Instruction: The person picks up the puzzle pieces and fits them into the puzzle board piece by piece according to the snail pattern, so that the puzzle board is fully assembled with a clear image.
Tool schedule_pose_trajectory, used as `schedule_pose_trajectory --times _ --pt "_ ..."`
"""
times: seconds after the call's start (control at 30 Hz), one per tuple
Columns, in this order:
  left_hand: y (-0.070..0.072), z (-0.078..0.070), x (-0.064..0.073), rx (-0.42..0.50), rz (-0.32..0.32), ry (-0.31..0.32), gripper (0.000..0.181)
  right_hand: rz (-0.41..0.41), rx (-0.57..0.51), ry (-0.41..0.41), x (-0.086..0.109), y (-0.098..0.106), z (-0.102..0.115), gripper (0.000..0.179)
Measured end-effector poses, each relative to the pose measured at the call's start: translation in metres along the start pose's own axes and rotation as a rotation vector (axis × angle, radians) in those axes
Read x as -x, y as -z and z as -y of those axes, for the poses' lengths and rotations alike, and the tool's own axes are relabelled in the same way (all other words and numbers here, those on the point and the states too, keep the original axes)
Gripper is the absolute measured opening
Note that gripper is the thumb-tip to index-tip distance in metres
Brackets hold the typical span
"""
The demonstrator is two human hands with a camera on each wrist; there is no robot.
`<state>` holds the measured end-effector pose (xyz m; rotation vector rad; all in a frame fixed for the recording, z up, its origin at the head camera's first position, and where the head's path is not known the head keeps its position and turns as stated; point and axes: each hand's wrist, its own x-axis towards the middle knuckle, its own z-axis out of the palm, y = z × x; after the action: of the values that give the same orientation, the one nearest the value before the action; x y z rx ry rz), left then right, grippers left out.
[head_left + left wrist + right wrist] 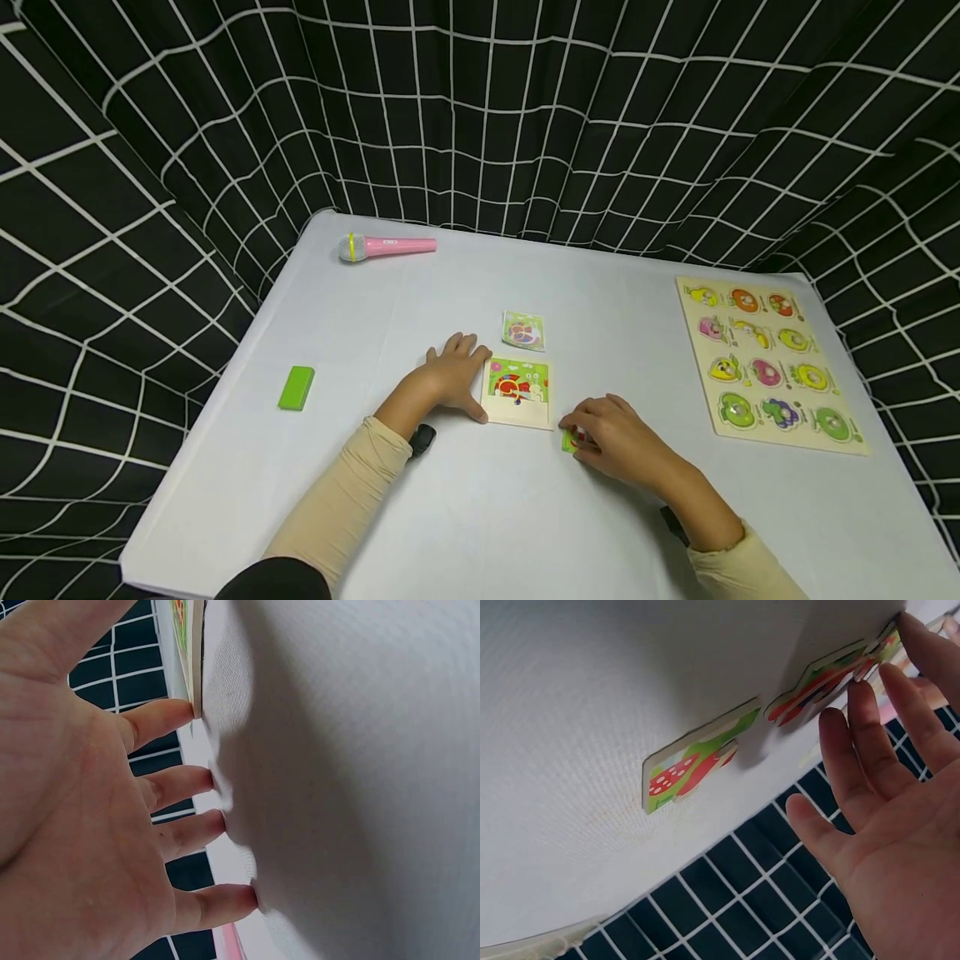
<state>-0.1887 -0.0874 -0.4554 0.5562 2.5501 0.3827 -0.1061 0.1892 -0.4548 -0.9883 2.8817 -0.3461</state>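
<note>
A square wooden puzzle board [517, 412] lies mid-table, its upper part filled with a red and green picture, its lower strip bare wood. My left hand [453, 379] is spread along its left side, thumb and index finger at the edge. In the left wrist view, the index fingertip meets the board's edge [198, 660] and the other fingertips rest on the cloth. Right of the board, my right hand [618, 437] pinches a small colourful puzzle piece [889, 646] between thumb and fingers. Beneath that hand lie a red and green piece [817, 686] and a mushroom-printed piece [697, 761].
A picture card [523, 331] lies just behind the board. Far left are a pink toy microphone [397, 246] and a green block [297, 388]. A wooden fruit puzzle [772, 367] covers the right side. Black gridded curtain [480, 100] hangs around the white table [480, 517].
</note>
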Motion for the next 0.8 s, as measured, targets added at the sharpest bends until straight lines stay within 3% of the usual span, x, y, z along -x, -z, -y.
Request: schedule_pose_trajectory --times 0.33,0.8 --pt "0.003 0.002 0.001 -0.024 0.011 0.0 0.103 -0.033 -0.032 0.034 -0.014 0.004 0.004 0.037" --pt "0.002 -0.001 0.001 -0.044 0.023 0.01 0.105 0.012 0.03 0.181 -0.078 0.007 0.036 0.025"
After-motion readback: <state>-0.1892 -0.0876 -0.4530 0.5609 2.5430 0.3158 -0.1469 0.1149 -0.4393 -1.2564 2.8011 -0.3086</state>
